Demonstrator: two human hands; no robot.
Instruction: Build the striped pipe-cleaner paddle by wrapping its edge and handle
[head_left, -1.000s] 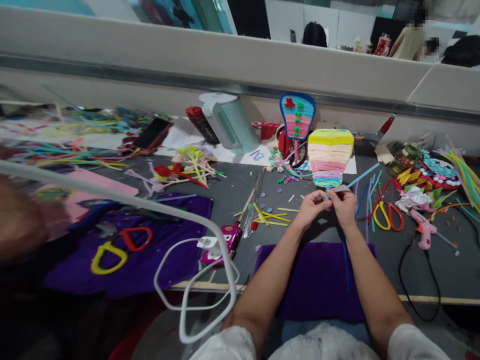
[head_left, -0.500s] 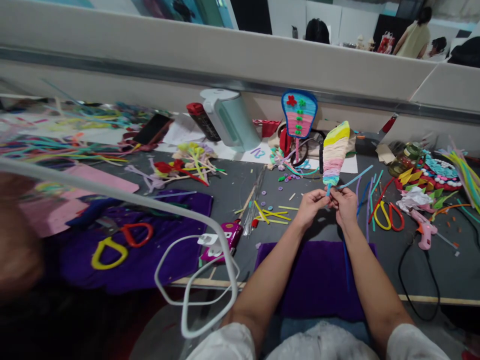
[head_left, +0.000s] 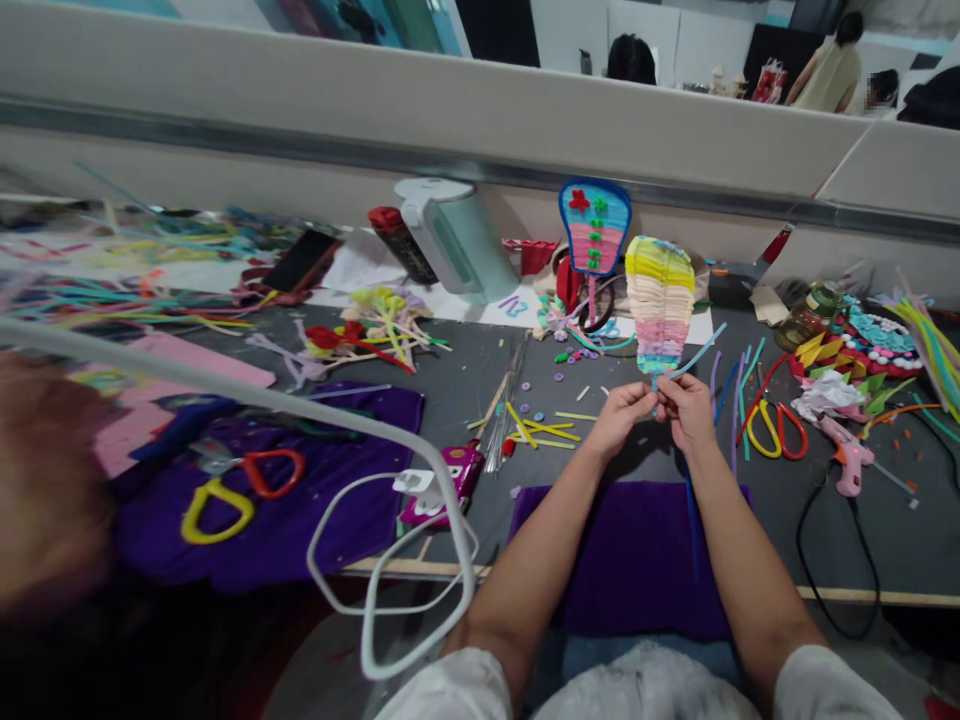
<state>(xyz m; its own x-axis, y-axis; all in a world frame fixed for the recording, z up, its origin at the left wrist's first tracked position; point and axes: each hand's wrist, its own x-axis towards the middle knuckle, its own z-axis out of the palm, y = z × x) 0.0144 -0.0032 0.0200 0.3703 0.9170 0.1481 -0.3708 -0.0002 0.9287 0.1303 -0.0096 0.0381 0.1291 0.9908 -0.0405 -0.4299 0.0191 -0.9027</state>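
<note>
A fan-shaped piece of pipe cleaners (head_left: 660, 300), banded yellow, cream, pink and light blue, stands upright above my hands. My left hand (head_left: 626, 415) is closed on its narrow blue stem. Beside it, my right hand (head_left: 685, 408) pinches at the top of the same stem, where a loose light-blue pipe cleaner end (head_left: 705, 350) sticks out to the right. Both sets of fingertips nearly touch and hide part of the stem. Behind, a finished-looking blue-edged fan (head_left: 595, 230) with red and green flowers leans near the wall. A purple cloth (head_left: 637, 560) lies under my forearms.
Right of my hands lie yellow-and-red scissors (head_left: 780, 430) and a pink glue gun (head_left: 849, 455) with a black cord. Cut yellow pieces (head_left: 540, 430) lie to the left. A kettle (head_left: 459, 240) stands behind. A white cable (head_left: 442, 480) loops at left, near another person's blurred hand (head_left: 52, 480).
The striped fan has turned about its stem, so its broad face now shows instead of a narrow, angled side. My hands stay at nearly the same place.
</note>
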